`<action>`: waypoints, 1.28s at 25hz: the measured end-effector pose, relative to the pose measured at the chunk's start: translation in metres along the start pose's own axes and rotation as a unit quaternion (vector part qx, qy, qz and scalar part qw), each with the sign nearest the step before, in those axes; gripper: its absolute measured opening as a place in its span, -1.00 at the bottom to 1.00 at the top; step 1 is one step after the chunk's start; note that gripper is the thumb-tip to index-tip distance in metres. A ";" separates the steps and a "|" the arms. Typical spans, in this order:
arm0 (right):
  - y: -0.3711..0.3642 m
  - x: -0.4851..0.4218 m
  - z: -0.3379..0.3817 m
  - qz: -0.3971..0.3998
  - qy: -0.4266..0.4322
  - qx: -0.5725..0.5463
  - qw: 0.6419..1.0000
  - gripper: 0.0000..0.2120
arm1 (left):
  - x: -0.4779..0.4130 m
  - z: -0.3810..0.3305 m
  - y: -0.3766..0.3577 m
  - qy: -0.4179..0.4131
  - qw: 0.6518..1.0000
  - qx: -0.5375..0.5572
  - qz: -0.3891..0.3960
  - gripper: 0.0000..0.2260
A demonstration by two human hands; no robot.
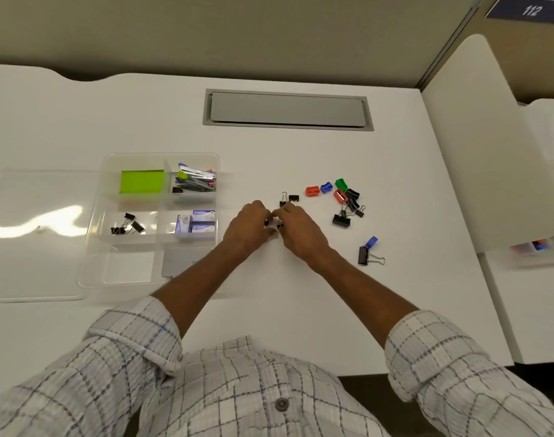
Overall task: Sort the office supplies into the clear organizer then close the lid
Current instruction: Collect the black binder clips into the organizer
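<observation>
Head camera: where is the organizer [160, 154]?
— On the desk [301, 159], left of the hands, with its lid [32, 247] lying open and flat on its left side.
— What's in it?
— Green sticky notes [141, 182] and staplers [196, 177] in the far compartments, binder clips [126, 225] and staple boxes [196, 223] in the middle row.
— And the hands?
— The left hand [249, 227] and right hand [299, 231] meet just right of the organizer. Their fingers are curled and pinch small black clips [266, 223] low over the desk. How many each holds I cannot tell.
— Anything loose?
— A pair of clips [291, 199] just beyond the fingertips. Coloured sharpeners [340, 195] and larger clips [342, 220] lie farther right. A big clip [364, 255] touches a blue sharpener [372, 241], nearer the person.
</observation>
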State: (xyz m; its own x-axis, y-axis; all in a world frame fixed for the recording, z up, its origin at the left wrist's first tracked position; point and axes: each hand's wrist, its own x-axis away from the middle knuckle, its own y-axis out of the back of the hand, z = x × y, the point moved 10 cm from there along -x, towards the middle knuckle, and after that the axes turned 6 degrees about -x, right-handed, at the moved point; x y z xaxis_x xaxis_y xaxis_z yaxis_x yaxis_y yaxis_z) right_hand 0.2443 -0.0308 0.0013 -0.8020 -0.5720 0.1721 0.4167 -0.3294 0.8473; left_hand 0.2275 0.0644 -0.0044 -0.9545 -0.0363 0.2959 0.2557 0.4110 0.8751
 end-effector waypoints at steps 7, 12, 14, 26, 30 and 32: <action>0.014 0.010 -0.034 -0.037 -0.033 0.018 0.999 -0.81 | -0.011 0.005 0.007 0.014 0.997 0.060 -0.037 -0.81; 0.056 -0.003 -0.053 -0.111 -0.052 -0.045 0.991 -0.85 | -0.032 0.015 0.014 0.125 0.926 0.351 -0.065 -0.84; 0.068 -0.008 -0.056 -0.130 -0.048 -0.065 0.988 -0.88 | -0.038 0.020 0.002 0.197 0.847 0.492 -0.034 -0.84; 0.033 -0.036 -0.052 -0.019 -0.070 -0.015 0.997 -0.66 | -0.054 0.008 0.006 0.083 0.966 0.240 -0.046 -0.78; 0.032 -0.028 -0.059 -0.051 -0.080 -0.056 0.994 -0.71 | -0.054 -0.002 0.004 0.044 0.987 0.139 -0.069 -0.71; 0.034 -0.026 -0.060 -0.057 -0.088 -0.061 0.993 -0.69 | -0.054 -0.004 0.004 0.038 0.991 0.106 -0.077 -0.75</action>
State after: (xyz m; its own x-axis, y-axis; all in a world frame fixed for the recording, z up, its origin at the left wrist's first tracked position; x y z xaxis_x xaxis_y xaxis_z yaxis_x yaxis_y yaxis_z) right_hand 0.3053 -0.0723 -0.0051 -0.9042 -0.3905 0.1730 0.3598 -0.4782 0.8012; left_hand 0.2806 0.0648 -0.0151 -0.9636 -0.1784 0.1993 0.0615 0.5775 0.8141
